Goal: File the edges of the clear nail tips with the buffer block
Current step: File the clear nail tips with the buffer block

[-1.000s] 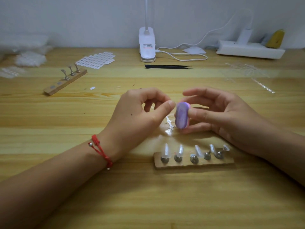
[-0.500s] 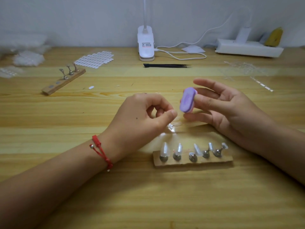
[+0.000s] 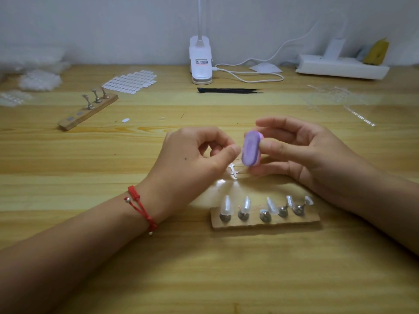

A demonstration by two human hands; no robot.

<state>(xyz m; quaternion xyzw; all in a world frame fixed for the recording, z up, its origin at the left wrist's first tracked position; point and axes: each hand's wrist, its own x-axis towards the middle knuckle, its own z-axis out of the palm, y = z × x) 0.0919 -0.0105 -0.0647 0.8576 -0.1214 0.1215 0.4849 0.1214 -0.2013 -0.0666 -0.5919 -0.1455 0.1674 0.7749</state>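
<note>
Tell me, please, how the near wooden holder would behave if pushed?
The wooden holder lies flat and low, so it would probably slide, not tip. Its clear nail tips perch on small metal stands and may wobble.

Lamp base label, print unreadable

Lightly glossy wood-grain table, matt purple buffer block, clear glossy plastic nail tips on shiny metal stands, rough bare-wood strip, red cord bracelet, smooth white plastic lamp base.
</note>
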